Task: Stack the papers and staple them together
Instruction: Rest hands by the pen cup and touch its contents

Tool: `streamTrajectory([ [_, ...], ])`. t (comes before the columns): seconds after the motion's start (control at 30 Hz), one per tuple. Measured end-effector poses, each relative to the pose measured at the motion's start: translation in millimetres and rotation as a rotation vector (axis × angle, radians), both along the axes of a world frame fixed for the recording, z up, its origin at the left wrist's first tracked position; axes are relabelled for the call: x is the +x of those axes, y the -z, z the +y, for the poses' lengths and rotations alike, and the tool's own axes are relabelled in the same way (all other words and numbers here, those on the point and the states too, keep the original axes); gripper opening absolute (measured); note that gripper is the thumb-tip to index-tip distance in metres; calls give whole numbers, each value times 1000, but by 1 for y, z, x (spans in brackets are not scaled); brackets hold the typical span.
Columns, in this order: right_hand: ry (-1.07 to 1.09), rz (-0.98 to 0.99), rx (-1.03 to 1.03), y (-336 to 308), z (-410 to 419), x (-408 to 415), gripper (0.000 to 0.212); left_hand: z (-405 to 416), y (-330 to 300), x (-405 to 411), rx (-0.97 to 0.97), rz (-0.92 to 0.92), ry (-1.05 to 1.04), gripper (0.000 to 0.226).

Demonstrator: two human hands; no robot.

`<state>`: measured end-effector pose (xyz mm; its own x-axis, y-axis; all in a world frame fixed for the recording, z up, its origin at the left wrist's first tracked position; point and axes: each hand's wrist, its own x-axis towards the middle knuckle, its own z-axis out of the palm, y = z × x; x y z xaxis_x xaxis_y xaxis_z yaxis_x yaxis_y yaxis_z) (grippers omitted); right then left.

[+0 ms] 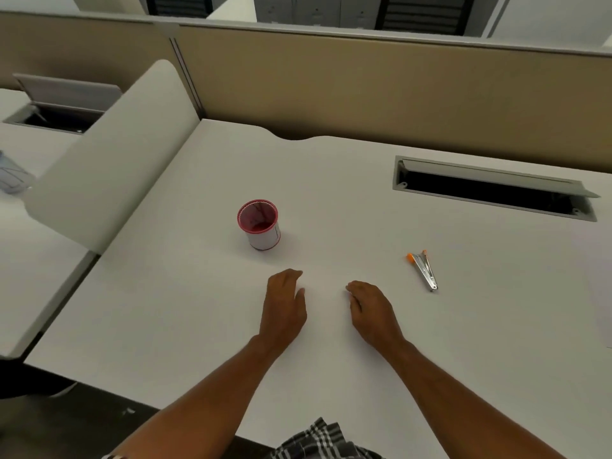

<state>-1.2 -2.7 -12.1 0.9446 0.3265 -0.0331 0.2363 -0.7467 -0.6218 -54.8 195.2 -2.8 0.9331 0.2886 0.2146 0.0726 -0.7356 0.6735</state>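
Observation:
My left hand (pixel 284 306) and my right hand (pixel 371 309) lie palm down on the white desk (pixel 198 309), a short gap between them, and neither grips anything. A small silver stapler (pixel 424 271) with orange ends lies to the right of my right hand, well apart from it. A faint white sheet of paper (pixel 601 309) shows at the desk's right edge, cut off by the frame. White on white, I cannot tell whether any paper lies under my hands.
A red-rimmed white cup (pixel 260 225) stands just beyond my left hand. An open cable slot (pixel 490 190) with a raised flap sits at the back right. A low white divider (pixel 109 154) borders the desk on the left, and a beige partition (pixel 364 84) runs behind.

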Motion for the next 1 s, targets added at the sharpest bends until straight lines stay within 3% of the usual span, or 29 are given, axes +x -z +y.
streamTrajectory([
  [0.13,-4,5,6,1,24,3,32,33,3,10,-78,20,-163,40],
  [0.3,-42,12,-9,-1,54,12,34,68,7,30,-284,71,-322,64],
  [0.5,-113,51,-42,-2,88,22,39,102,3,66,-476,142,-283,97],
  [0.73,-169,71,-55,-3,116,34,40,112,-4,92,-565,-31,-133,88],
  [1.0,-362,-115,-151,-3,129,34,22,108,3,99,-580,9,-193,90],
])
